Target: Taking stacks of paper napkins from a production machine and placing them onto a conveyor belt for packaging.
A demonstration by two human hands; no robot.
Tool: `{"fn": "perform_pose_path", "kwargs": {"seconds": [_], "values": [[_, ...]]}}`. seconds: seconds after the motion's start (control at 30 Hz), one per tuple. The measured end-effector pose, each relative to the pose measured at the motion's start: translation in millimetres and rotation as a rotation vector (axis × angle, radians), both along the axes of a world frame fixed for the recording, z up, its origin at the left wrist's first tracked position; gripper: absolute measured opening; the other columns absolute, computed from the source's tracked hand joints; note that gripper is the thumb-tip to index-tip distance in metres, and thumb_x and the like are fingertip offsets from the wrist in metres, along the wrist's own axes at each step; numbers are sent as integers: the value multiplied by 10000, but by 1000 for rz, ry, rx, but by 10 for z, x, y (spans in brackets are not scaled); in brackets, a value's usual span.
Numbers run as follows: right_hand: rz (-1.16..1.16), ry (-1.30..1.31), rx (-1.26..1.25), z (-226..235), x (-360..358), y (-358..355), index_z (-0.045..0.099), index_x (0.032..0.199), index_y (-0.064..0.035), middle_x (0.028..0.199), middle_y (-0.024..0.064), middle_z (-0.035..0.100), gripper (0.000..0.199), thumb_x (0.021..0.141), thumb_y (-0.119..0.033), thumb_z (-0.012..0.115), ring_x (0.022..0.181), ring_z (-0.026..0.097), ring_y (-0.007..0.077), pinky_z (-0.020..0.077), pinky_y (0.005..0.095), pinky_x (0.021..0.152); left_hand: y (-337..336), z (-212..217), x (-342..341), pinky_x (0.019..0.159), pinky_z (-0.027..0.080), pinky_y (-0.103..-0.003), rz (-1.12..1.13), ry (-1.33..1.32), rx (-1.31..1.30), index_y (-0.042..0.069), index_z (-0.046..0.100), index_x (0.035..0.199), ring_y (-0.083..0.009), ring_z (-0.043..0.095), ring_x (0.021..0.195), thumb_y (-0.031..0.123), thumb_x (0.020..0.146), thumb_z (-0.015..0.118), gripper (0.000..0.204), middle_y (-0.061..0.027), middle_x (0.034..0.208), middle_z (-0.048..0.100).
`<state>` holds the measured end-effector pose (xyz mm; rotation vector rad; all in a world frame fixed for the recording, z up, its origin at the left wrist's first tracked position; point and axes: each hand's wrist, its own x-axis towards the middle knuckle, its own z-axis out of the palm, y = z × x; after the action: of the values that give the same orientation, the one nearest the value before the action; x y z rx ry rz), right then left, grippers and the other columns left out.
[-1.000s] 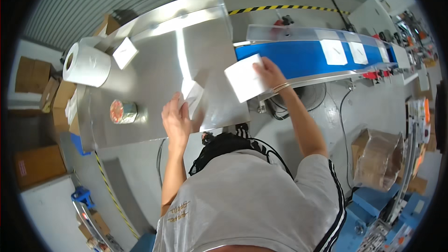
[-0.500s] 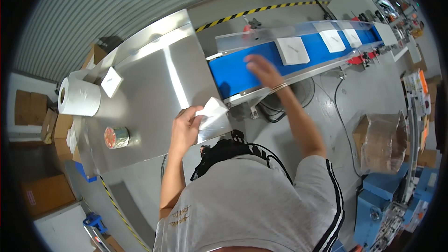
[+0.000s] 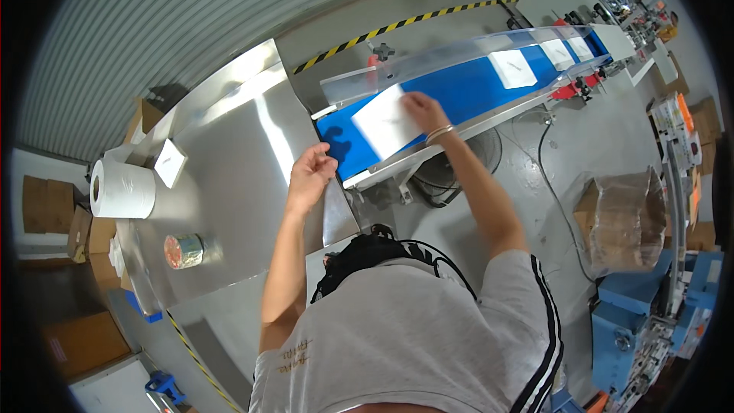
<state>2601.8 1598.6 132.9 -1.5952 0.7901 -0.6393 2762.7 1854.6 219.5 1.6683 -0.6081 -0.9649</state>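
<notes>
One white sheet point(image 3: 386, 121) lies on the blue belt point(image 3: 466, 92) under your right hand point(image 3: 423, 111), fingers flat and spread; square it. Your left hand point(image 3: 310, 176), at eight o'clock, hangs loosely curled, empty.

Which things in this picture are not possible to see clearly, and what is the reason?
Head view only:
- The marks on the white packet under the right hand: too small.
- The left hand fingers: curled at the steel table edge, so whether they hold anything is hidden.
- The label of the small tin: blurred.
- The machines at the belt's far end: cut by the rim.
</notes>
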Motion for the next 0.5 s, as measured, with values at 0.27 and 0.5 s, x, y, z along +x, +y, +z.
{"fn": "perform_pose_path", "kwargs": {"seconds": [0.27,0.5], "values": [[-823,342,-811,-97,-868,-1086,574,1143,18,1107,223,608,447,881,-341,624,1025,564,389,450,433,878,107,-365,60,664,460,-228,-117,-23,93,14,623,1040,-77,541,716,84,901,611,157,1,802,614],[-1087,131,-374,-788,-1338,683,559,992,-6,956,180,595,208,933,-204,538,845,575,330,464,397,765,462,-965,77,566,439,-226,-120,-237,-32,28,660,972,-51,506,617,131,913,603,132,20,700,588]]}}
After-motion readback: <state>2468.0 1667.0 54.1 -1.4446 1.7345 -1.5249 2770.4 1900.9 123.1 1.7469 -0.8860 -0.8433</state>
